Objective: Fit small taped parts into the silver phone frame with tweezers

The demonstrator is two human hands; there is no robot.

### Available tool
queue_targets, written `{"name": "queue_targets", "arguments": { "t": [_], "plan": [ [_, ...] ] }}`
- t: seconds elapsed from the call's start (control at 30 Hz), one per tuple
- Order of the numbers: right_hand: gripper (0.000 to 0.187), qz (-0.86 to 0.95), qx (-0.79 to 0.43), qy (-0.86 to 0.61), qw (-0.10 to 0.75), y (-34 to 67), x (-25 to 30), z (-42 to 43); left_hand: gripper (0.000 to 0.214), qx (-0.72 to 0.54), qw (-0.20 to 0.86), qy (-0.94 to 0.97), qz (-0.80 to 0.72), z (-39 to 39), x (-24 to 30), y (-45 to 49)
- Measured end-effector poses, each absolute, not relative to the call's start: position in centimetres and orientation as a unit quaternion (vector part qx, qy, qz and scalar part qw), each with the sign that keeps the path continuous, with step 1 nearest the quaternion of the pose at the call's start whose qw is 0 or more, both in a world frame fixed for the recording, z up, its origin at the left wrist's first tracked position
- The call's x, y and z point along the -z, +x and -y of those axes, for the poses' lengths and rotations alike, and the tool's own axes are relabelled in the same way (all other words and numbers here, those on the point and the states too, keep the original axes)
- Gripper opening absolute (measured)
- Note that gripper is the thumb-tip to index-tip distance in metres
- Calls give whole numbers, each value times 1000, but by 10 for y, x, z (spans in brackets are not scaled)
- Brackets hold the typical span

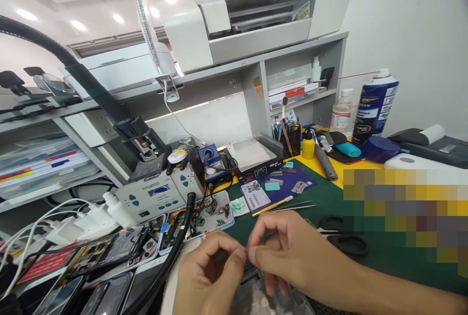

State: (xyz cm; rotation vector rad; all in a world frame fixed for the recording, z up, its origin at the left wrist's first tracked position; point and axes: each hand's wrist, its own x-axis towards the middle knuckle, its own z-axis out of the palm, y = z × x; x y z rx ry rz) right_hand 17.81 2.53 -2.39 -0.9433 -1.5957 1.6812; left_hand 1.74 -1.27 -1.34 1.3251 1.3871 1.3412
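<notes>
My left hand (pixel 208 276) and my right hand (pixel 288 251) meet at the bottom centre, fingertips pinched together on something too small to make out. They hover over a clear plastic piece (pixel 256 300) lying on the green mat (pixel 365 261). Both hands have curled, closed fingers. Just beyond them lie tweezers (pixel 292 206) and a yellow-handled tool (pixel 272 205).
Opened phones (pixel 109 251) and a tray of small parts (pixel 204 217) lie at the left beside a black hose (pixel 179 242). A soldering station (pixel 157 195), hot plate (pixel 252 156), tool cup (pixel 290 137), spray can (pixel 376 103), bottle (pixel 343 112) and black scissors (pixel 343 234) surround the mat.
</notes>
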Motion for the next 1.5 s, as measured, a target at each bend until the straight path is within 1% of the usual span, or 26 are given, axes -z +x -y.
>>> {"name": "queue_targets", "arguments": {
  "t": [0.2, 0.5, 0.73, 1.0, 1.13, 1.23, 1.3, 1.4, 1.5],
  "plan": [
    [5, 594, -656, -343, 315, 178, 20, -26, 19, -548, 426, 496, -522, 14, 13, 20],
    [11, 583, -660, -343, 326, 178, 18, -28, 15, -553, 406, 502, -527, 12, 12, 21],
    [19, 563, -674, -345, 332, 178, 10, -29, 15, -546, 390, 524, -524, 10, 16, 19],
    [20, 558, -679, -352, 322, 181, 8, -32, 13, -532, 360, 533, -551, 7, 19, 19],
    [25, 583, -661, -360, 305, 181, 7, -35, 13, -523, 345, 529, -573, 5, 19, 17],
    [28, 622, -611, -389, 298, 186, 0, -41, 14, -527, 344, 514, -583, 3, 18, 14],
    [31, 658, -547, -424, 298, 198, -7, -44, 15, -535, 354, 497, -585, 3, 17, 11],
    [27, 713, -394, -498, 296, 230, -14, -40, 17, -552, 382, 470, -574, 4, 14, 6],
    [21, 747, -244, -560, 263, 265, -7, -27, 19, -570, 414, 449, -550, 6, 12, 2]
  ]
}}
